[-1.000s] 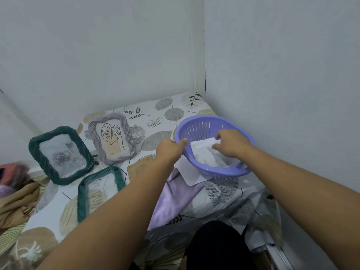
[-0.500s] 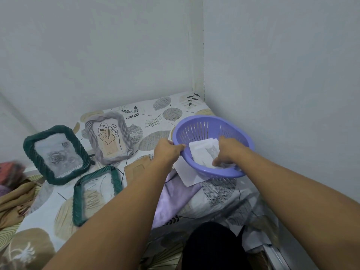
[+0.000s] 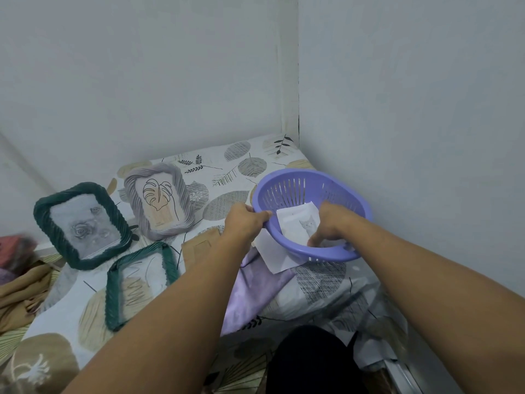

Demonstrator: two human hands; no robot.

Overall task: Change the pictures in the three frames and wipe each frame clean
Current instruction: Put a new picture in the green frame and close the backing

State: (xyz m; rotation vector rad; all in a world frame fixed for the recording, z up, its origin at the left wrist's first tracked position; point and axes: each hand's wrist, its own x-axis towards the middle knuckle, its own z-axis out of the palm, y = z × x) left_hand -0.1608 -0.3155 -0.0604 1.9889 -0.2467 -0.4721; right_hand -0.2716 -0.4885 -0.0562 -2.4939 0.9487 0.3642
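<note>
Three rope-edged frames lie on the leaf-print sheet: a dark green frame (image 3: 82,224) with a rose picture, a grey frame (image 3: 159,200) with a leaf drawing, and a second green frame (image 3: 139,282) showing the sheet through it. A purple basket (image 3: 312,183) sits tilted at the right. My left hand (image 3: 244,221) grips its near-left rim. My right hand (image 3: 331,223) reaches inside, fingers on loose paper pictures; a cat picture (image 3: 301,224) lies uppermost. A white sheet (image 3: 272,254) sticks out under the basket.
A lilac cloth (image 3: 252,291) lies crumpled below the basket. A brown backing board (image 3: 199,245) rests beside the lower green frame. Tan fabric (image 3: 20,291) is bunched at the left edge. Walls close in behind and on the right.
My right hand has slid down and toward the near wall of the basket, uncovering the cat picture. The left hand keeps its grip on the rim.
</note>
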